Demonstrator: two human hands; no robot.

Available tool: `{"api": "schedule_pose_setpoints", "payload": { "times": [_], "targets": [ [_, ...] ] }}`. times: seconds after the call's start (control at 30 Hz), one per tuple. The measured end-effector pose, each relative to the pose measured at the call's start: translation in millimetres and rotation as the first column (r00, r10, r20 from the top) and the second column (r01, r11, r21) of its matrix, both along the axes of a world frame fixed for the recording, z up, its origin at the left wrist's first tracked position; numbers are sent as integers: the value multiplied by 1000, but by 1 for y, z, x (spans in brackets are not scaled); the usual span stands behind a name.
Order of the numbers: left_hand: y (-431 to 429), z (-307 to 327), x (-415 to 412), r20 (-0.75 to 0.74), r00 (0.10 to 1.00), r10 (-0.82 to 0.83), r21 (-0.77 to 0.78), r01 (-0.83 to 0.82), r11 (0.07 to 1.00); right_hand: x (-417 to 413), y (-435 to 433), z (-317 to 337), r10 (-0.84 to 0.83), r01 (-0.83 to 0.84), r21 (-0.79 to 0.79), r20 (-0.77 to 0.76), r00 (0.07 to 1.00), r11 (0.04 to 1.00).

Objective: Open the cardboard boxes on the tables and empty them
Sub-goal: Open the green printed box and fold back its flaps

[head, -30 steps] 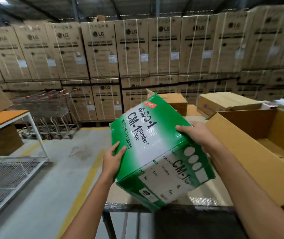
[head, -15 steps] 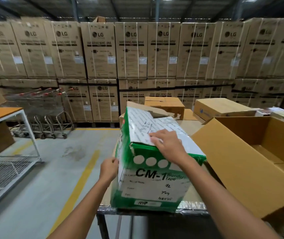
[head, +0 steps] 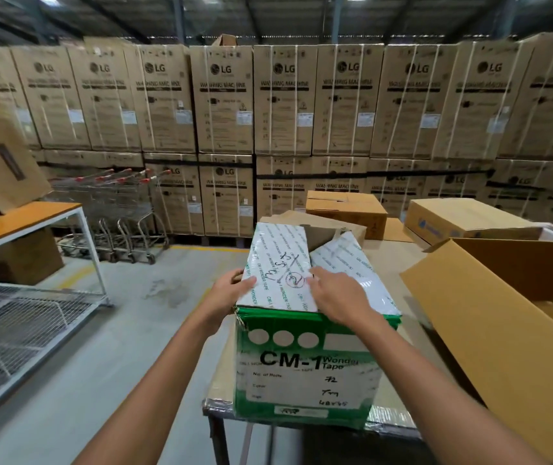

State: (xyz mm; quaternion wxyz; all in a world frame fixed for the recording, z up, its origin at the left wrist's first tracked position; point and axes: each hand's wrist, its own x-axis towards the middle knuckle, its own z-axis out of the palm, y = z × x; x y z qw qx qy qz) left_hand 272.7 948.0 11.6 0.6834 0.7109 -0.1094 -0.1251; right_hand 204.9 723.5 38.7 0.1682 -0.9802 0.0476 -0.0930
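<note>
A green and white CM-1 Wonder Tape cardboard box [head: 305, 374] stands upright at the near left corner of the table [head: 390, 255]. Its white top flaps are partly loose, with a gap showing brown cardboard at the far side. My left hand [head: 230, 292] grips the left edge of the left flap, thumb on top. My right hand [head: 339, 297] lies on the right flap with its fingertips at the seam between the flaps. What the box holds is hidden.
A large open brown box [head: 469, 330] lies tipped on the table just right of the green box. Two closed brown boxes [head: 345, 209] [head: 463, 218] sit further back. To the left are an orange-topped table [head: 17, 219], shopping carts [head: 117, 203] and a wire rack [head: 17, 323].
The green box went from tilted in both hands to standing upright on the table. My left hand rose from the box's side to the left flap edge; my right hand slid to the seam.
</note>
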Motion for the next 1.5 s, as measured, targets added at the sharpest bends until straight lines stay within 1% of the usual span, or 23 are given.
{"api": "schedule_pose_setpoints", "payload": {
  "times": [0.03, 0.07, 0.1, 0.13, 0.17, 0.2, 0.27, 0.33, 0.4, 0.47, 0.67, 0.77, 0.9, 1.03, 1.13, 1.17, 1.23, 1.27, 1.3, 1.37, 1.4, 1.43, 1.5],
  "targets": [
    [1, 4, 1, 26, 999, -29, 73, 27, 997, 2, -8, 0, -32, 32, 0, 27, 999, 999],
    [0, 10, 2, 95, 995, -39, 203, 19, 979, 4, -13, -1, -61, 62, -16, 35, 998, 998],
    [-2, 17, 4, 226, 973, -44, 379, -46, 924, 5, -14, -3, -83, 84, -30, 24, 996, 996],
    [-8, 24, 6, 388, 918, -77, 534, -156, 831, 6, -13, -6, -98, 99, -31, 11, 995, 995],
    [-17, 32, 4, 530, 836, -142, 607, -258, 752, 7, -11, -7, -112, 112, -23, 4, 994, 993],
    [-29, 40, -2, 621, 756, -206, 615, -308, 725, 8, -7, -8, -125, 125, -17, 2, 992, 992],
    [-57, 52, -15, 679, 653, -335, 630, -284, 723, 10, -5, -9, -152, 152, -51, 3, 988, 987],
    [-86, 53, -28, 626, 629, -462, 717, -230, 658, 10, -6, -11, -196, 194, -86, -11, 981, 977],
    [-106, 47, -35, 508, 637, -580, 835, -200, 512, 10, -9, -13, -253, 250, -69, -29, 967, 966],
    [-115, 42, -31, 405, 663, -629, 904, -185, 387, 9, -12, -13, -294, 292, -50, -43, 955, 955],
    [-117, 68, -13, 278, 649, -709, 953, -277, 120, 14, -9, -12, -322, 321, -36, -20, 947, 946],
    [-113, 89, -12, 237, 606, -759, 943, -330, 31, 12, -11, -15, -330, 329, -67, -12, 944, 942],
    [-96, 131, -11, 279, 627, -728, 930, -366, 41, 13, -11, -16, -357, 354, -69, -22, 934, 933],
    [-62, 167, 7, 325, 756, -568, 920, -392, 5, 13, -12, -16, -359, 356, -78, -26, 933, 931],
    [-33, 162, 25, 329, 859, -393, 927, -373, -40, 12, -10, -14, -342, 338, -81, -35, 939, 938],
    [-24, 153, 29, 309, 885, -349, 936, -347, -52, 12, -9, -14, -339, 335, -84, -37, 940, 938],
    [-11, 126, 40, 180, 908, -379, 968, -232, -95, 11, -9, -13, -339, 335, -87, -42, 940, 938],
    [-6, 107, 47, 181, 897, -404, 974, -222, -56, 11, -8, -13, -338, 333, -87, -43, 940, 939],
    [-2, 88, 52, 210, 892, -401, 976, -213, 38, 11, -8, -13, -337, 333, -87, -43, 941, 939],
    [-2, 58, 52, 336, 886, -319, 922, -240, 305, 11, -8, -13, -338, 333, -87, -45, 940, 939],
    [-5, 46, 49, 397, 879, -266, 875, -275, 398, 12, -8, -12, -339, 334, -87, -46, 940, 939],
    [-9, 36, 48, 453, 863, -222, 828, -315, 463, 13, -8, -13, -339, 334, -84, -48, 940, 939],
    [-17, 24, 51, 530, 814, -238, 773, -348, 530, 14, -8, -13, -338, 333, -86, -53, 939, 939]
  ]
}}
